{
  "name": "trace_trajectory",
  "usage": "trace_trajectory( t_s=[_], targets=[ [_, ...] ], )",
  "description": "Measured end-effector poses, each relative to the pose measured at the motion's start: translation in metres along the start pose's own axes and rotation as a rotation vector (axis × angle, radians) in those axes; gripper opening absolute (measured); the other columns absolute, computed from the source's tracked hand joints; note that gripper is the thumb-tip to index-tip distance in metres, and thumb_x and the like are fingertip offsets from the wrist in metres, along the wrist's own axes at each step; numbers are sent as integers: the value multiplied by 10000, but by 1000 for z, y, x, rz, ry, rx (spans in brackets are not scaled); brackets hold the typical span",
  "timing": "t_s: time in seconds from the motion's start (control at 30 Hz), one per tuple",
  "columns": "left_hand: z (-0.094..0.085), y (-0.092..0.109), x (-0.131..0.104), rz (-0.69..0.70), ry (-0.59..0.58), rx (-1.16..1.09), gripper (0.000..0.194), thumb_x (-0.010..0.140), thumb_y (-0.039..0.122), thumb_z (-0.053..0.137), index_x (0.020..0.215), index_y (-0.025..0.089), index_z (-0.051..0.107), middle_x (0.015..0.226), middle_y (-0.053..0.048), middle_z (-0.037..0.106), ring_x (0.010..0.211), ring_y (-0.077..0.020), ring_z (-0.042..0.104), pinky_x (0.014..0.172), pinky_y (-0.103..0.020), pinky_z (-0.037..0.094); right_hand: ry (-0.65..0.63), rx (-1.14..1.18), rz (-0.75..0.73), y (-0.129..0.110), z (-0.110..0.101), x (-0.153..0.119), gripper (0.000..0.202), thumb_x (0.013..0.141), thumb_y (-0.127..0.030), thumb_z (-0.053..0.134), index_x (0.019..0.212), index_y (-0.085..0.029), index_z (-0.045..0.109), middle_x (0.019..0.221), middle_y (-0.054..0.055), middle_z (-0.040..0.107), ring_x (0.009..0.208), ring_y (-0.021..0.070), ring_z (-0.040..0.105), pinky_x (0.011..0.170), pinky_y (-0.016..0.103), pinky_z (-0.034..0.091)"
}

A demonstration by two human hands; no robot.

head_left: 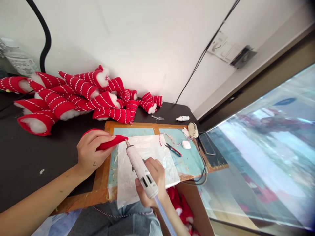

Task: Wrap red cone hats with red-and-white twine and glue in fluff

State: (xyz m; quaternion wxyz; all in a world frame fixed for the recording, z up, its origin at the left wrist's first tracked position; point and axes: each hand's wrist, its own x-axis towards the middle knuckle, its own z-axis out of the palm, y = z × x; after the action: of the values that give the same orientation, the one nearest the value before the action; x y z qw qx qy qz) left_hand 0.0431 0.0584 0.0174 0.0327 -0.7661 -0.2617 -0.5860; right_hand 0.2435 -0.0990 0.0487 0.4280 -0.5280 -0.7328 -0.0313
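a black table (29,157) carries a heap of red-and-white striped stuffed cones (73,95) by the wall, and nearer, a wooden board (98,183) under a clear plastic sheet (147,164). the left hand (90,152) is closed around a plain red cone (112,142) at the board's left edge. the right hand (154,180) grips a white glue gun (140,168), its nozzle touching the cone's tip. small scissors (173,149) lie just beside the sheet.

One head-worn camera looks forward and down from close above the black table (29,157), tilted so the table edge runs toward 4 o'clock. The white wall (147,42) fills 12 o'clock, and the person's lap sits at 6 o'clock.
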Motion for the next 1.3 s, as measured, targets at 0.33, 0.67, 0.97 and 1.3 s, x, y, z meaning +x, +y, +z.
trace_trajectory(
  t_s=[0.33, 0.67, 0.97, 1.3],
  targets=[
    [-1, -1, -3, -15, -40, 7, 204, 871, 183, 873, 1018, 225, 739, 948, -40, 766, 836, -225, 745, 788, -359, 562, -31, -135, 11, 10, -10, -2, 137, 934, -302, 471, 806, -253, 477, 730, 21, 549, 673, 218, 529, 609, 355, 320],
    [-12, 9, 28, -55, -8, -112, 218, 986, 392, 765, 1038, 180, 765, 1033, -74, 771, 941, -223, 737, 876, -384, 613, -518, -567, 135, 100, -29, 18, 176, 892, -87, 655, 1058, -144, 652, 1055, 177, 675, 1021, 355, 630, 872, 490, 584],
    [-77, 101, 13, -316, -356, -385, 501, 910, 690, 765, 1081, 220, 794, 933, -6, 652, 799, -155, 623, 665, -300, 529, -548, -245, 174, 62, -59, -6, 663, 988, -344, 754, 1540, -112, 469, 1602, 265, 493, 1555, 409, 412, 1276, 632, 367],
    [-53, 197, -99, -663, -695, -730, 328, 1060, 476, 618, 1332, 293, 635, 990, -40, 763, 862, -205, 765, 740, -314, 648, -242, 666, 703, -24, -82, -132, 634, 905, -454, 805, 1424, -293, 479, 1208, 67, 747, 1083, 258, 754, 986, 453, 618]
  ],
)
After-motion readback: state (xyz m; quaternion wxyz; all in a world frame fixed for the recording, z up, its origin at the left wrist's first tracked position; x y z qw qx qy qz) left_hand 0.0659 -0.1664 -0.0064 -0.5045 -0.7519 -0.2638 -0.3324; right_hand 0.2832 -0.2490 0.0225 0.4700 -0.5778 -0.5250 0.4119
